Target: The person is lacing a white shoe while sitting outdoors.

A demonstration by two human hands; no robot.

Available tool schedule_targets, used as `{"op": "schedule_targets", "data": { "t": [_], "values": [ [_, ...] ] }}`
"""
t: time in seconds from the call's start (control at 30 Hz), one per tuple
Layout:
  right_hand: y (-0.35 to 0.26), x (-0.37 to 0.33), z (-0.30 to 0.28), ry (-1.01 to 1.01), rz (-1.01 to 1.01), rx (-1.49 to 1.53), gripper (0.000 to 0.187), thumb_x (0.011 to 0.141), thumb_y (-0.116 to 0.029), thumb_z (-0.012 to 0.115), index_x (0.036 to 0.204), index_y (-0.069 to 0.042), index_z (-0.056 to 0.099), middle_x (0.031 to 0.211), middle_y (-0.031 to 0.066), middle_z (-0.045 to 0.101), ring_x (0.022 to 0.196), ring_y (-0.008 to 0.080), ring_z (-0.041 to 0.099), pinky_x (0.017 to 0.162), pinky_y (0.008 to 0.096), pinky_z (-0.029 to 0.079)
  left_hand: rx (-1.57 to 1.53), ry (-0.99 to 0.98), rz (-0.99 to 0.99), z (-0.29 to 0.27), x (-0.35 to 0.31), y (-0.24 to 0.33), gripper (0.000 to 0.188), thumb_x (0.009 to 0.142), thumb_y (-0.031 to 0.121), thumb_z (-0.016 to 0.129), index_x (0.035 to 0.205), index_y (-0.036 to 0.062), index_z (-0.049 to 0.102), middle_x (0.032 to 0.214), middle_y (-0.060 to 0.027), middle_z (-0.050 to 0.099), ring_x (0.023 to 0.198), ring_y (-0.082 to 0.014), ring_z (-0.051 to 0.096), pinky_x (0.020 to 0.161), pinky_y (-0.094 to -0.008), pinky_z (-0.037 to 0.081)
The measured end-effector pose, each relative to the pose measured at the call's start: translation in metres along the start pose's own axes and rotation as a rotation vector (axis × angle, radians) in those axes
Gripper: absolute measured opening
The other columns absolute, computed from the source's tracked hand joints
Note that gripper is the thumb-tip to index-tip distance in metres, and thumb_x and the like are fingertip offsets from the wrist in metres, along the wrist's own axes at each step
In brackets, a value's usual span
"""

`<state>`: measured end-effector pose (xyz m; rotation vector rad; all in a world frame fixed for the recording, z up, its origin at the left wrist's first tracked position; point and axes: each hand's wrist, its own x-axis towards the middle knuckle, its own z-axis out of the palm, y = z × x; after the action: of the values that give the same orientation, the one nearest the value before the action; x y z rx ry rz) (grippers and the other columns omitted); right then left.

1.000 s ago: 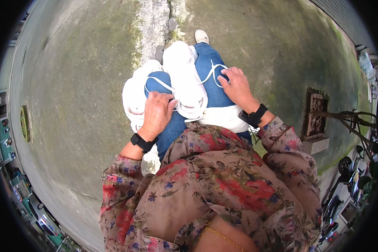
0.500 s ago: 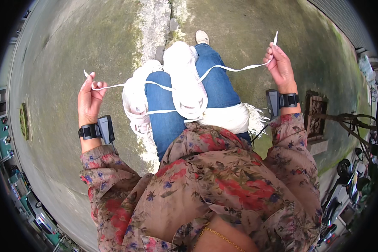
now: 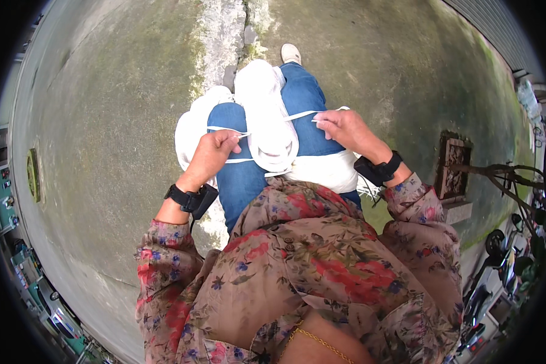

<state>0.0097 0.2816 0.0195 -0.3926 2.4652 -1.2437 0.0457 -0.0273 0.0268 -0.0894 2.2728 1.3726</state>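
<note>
A white shoe (image 3: 264, 109) lies lengthwise across my lap, toe pointing away and heel opening toward me. White laces come out of both its sides. Left of the shoe, my left hand (image 3: 210, 156) pinches a white lace (image 3: 230, 130) close to the shoe's side. My right hand (image 3: 349, 130), over the right thigh, pinches the other lace (image 3: 302, 114) between thumb and fingers. Another white strand (image 3: 239, 161) runs from near the heel across my left thigh. The lace tips are hard to make out.
Under and beside the shoe are a white bundle (image 3: 191, 124) on the left and another white bundle (image 3: 327, 170) with stringy ends across my right thigh. My jeans (image 3: 312, 91) show between them. A brick-edged planter (image 3: 455, 164) with a bare trunk stands at right.
Both hands have come inward and down from wide apart to close beside the shoe. The laces, stretched outward before, are now gathered near it.
</note>
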Motion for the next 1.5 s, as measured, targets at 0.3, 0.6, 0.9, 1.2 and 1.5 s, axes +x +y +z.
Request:
{"op": "schedule_targets", "data": {
  "t": [0.3,0.6,0.9,1.2,1.5],
  "values": [
    [0.004,0.03,0.057,0.1,-0.207,-0.345,0.016,0.08,-0.012,0.05,0.069,-0.002,0.057,0.069,0.0154,0.059,0.07,0.0332,0.058,0.064,0.0442,0.042,0.219,0.254,0.151,0.036,0.01,-0.005,0.015,0.081,0.008,0.055,0.085,-0.0042,0.062,0.076,-0.0189,0.061,0.077,-0.0334,0.058,0.071,-0.0378,0.046],
    [0.002,0.039,0.057,0.012,-0.349,-0.535,0.007,0.069,-0.005,0.052,0.064,-0.006,0.057,0.065,0.0118,0.058,0.064,0.0282,0.056,0.063,0.0393,0.032,0.233,0.386,0.192,0.043,0.015,-0.027,0.012,0.079,0.01,0.057,0.078,-0.0014,0.063,0.074,-0.0173,0.061,0.071,-0.0345,0.056,0.065,-0.0395,0.045],
    [-0.007,0.04,0.063,0.105,-0.503,-0.791,0.006,0.069,-0.01,0.058,0.063,-0.01,0.057,0.062,0.0046,0.055,0.067,0.0215,0.053,0.069,0.0375,0.033,0.781,0.398,0.505,0.042,0.02,-0.014,0.004,0.069,0.006,0.056,0.066,0.0041,0.057,0.067,-0.0098,0.059,0.072,-0.0273,0.051,0.062,-0.0374,0.038],
    [-0.016,0.029,0.061,0.219,-0.43,-0.799,0.016,0.07,-0.022,0.066,0.067,-0.007,0.061,0.071,0.0046,0.054,0.075,0.0215,0.049,0.071,0.0375,0.035,1.106,0.326,0.576,0.04,0.021,0.008,0.005,0.065,0.009,0.058,0.065,0.0065,0.053,0.065,-0.005,0.055,0.073,-0.0212,0.047,0.064,-0.035,0.032],
    [-0.014,0.02,0.064,0.176,-0.343,-0.807,0.021,0.075,-0.023,0.062,0.08,-0.003,0.063,0.078,0.0084,0.056,0.083,0.0233,0.05,0.073,0.038,0.035,0.905,0.585,0.441,0.065,0.0,0.002,0.017,0.073,0.015,0.062,0.085,0.0025,0.059,0.076,-0.0076,0.058,0.077,-0.0245,0.049,0.063,-0.037,0.034]
  ]
}}
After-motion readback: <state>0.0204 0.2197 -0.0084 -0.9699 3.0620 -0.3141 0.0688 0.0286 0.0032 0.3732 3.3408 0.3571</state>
